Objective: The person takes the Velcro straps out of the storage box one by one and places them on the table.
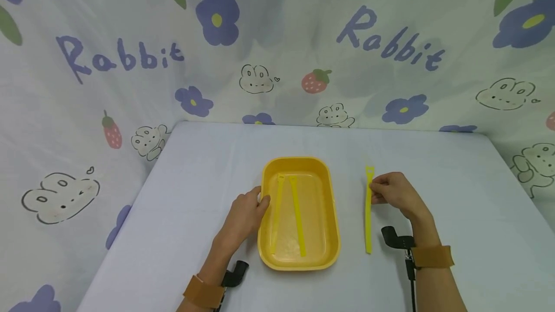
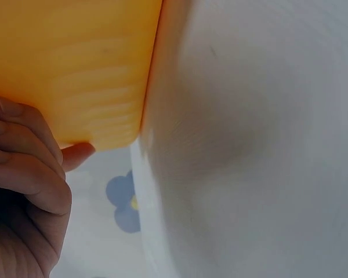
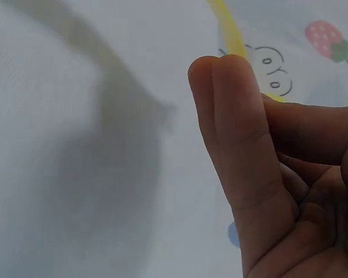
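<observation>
The yellow strap (image 1: 368,215) is pinched near its looped end by the right hand (image 1: 392,191); it should be lifted level while the yellow tray (image 1: 265,249) is gripped at its rim by the left hand (image 1: 247,213).

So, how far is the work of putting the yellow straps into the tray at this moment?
Two yellow straps already lie in the yellow tray. The right hand pinches the third strap, which lies on the table beside the tray. The left hand holds the tray's rim. Only this strap remains outside.
</observation>
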`<move>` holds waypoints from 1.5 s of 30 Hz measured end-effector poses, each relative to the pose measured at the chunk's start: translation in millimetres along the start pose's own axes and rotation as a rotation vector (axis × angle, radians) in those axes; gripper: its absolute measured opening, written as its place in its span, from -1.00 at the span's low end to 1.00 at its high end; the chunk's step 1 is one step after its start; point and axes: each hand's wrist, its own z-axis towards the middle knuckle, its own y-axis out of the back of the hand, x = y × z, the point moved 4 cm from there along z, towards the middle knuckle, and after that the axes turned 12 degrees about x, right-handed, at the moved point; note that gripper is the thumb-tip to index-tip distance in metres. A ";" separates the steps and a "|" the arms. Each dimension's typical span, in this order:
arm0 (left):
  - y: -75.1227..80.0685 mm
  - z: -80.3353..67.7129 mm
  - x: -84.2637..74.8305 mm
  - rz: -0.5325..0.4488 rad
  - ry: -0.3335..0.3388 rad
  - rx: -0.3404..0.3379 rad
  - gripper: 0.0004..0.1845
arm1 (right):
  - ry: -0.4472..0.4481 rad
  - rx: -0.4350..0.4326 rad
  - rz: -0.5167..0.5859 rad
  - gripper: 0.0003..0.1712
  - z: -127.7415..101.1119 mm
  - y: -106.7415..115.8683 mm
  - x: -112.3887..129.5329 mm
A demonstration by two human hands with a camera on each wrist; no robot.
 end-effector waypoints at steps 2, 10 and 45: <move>-0.2 -0.4 0.4 -0.003 0.002 0.001 -0.49 | -0.005 0.006 -0.022 -0.65 1.8 -0.2 -4.2; -1.4 -0.8 1.6 -0.018 -0.010 0.002 -0.52 | -0.044 0.001 -0.076 -0.70 3.9 0.0 -16.2; -0.5 -0.6 -0.6 -0.019 -0.017 -0.005 -0.51 | -0.117 -0.097 -0.404 -0.77 4.8 -2.6 -13.5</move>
